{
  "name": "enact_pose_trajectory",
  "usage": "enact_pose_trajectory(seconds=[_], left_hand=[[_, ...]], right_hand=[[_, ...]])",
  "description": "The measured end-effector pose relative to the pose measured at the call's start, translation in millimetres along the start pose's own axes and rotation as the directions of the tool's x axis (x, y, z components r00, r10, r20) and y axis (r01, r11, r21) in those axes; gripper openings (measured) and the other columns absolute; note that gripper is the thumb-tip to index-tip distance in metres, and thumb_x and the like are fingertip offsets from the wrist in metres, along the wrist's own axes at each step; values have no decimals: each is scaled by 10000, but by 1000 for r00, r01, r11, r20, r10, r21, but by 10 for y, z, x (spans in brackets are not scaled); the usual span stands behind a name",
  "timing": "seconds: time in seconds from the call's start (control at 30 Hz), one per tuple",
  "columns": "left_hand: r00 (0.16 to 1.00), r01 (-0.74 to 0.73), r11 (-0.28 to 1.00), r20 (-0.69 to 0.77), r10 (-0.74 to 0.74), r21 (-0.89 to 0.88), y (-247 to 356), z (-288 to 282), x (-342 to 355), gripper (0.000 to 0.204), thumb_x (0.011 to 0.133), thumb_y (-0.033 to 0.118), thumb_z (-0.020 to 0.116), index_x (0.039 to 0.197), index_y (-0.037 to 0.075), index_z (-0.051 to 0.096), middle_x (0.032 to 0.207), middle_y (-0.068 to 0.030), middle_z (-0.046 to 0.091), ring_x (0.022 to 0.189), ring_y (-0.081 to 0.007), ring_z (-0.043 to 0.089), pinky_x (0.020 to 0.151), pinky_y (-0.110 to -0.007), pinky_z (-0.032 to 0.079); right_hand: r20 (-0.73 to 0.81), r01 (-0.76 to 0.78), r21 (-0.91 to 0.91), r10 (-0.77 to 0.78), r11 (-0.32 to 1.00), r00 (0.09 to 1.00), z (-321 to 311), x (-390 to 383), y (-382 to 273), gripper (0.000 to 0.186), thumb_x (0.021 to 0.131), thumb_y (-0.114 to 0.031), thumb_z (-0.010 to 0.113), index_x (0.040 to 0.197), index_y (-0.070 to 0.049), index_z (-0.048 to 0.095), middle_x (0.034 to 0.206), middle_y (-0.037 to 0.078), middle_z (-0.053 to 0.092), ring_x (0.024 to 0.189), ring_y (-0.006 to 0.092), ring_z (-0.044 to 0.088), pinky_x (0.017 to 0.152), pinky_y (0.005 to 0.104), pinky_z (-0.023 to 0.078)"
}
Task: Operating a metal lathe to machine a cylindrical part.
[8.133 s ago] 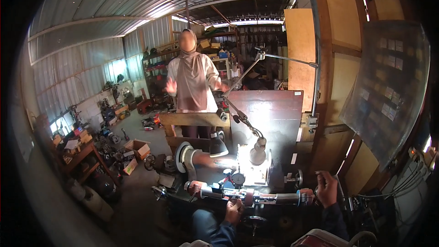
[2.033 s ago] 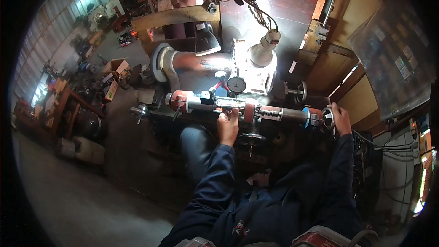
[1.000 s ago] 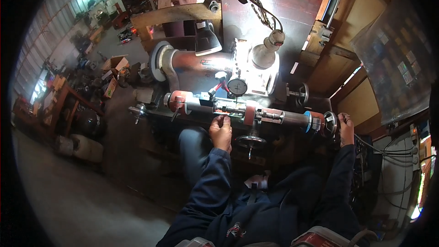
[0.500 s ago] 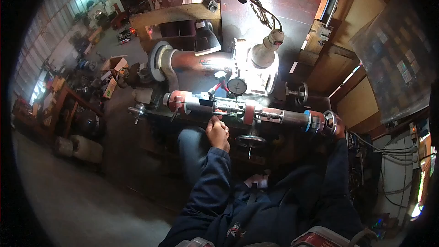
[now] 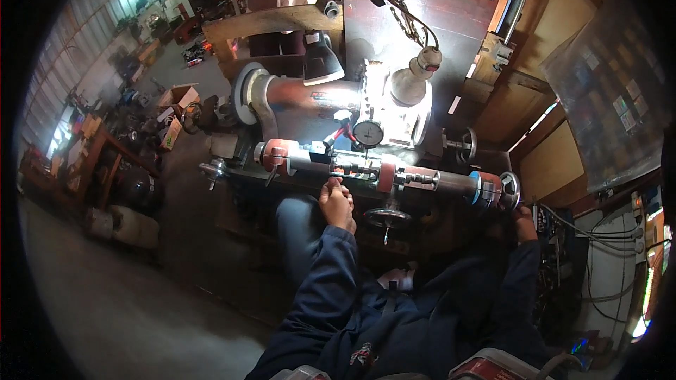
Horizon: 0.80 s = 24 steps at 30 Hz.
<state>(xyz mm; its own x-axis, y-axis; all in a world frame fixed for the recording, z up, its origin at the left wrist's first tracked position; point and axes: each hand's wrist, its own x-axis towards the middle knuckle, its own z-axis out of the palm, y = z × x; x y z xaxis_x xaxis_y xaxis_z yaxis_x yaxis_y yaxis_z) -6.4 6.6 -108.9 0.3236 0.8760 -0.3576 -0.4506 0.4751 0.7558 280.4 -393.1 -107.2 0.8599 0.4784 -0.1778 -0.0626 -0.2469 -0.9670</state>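
A long steel bar assembly with red-brown collars (image 5: 280, 157) lies across a machine tool in front of me. My left hand (image 5: 337, 205) is closed just below its middle section; whatever its fingers pinch is too small to make out. On the right end sits a metal handwheel (image 5: 510, 190). My right hand (image 5: 525, 224) has curled fingers at the lower right of its rim, partly in shadow. A round dial gauge (image 5: 368, 134) stands over the bar's middle, carried by a red-and-black holder (image 5: 341, 131).
A lit work lamp (image 5: 410, 83) hangs behind the bar. Below the bar is a second handwheel (image 5: 387, 217), and a crank handle (image 5: 213, 171) sticks out at left. A dark shoe-shaped object (image 5: 322, 58) is near the wooden frame (image 5: 274, 20). Cables (image 5: 598, 229) run at right.
My right hand has moved downward along the right handwheel's rim and shows more fully. My left hand stays at the bar's middle. The whole view has shifted slightly.
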Motion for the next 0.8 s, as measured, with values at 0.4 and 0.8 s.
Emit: enact_pose_trajectory(seconds=[0.4, 0.8], left_hand=[[999, -34, 996, -31, 36, 78, 5, 77, -57, 192, 944, 281, 593, 931, 94, 555, 724, 7, 534, 446, -54, 439, 336, -193, 301], [967, -60, 993, 254, 32, 103, 63, 147, -166, 210, 918, 225, 642, 997, 68, 526, 764, 9, 548, 413, -32, 356, 357, -184, 254]], right_hand=[[-179, 211, -90, -224, 973, 958, 102, -104, -579, 153, 954, -157, 569, 994, -20, 623, 856, -23, 579, 810, 74, 499, 763, 226, 395], [-254, 245, -355, -346, 902, 903, 197, 372, -722, 195, 953, -232, 587, 931, -44, 632, 752, -35, 578, 649, 72, 491, 606, 235, 431]])
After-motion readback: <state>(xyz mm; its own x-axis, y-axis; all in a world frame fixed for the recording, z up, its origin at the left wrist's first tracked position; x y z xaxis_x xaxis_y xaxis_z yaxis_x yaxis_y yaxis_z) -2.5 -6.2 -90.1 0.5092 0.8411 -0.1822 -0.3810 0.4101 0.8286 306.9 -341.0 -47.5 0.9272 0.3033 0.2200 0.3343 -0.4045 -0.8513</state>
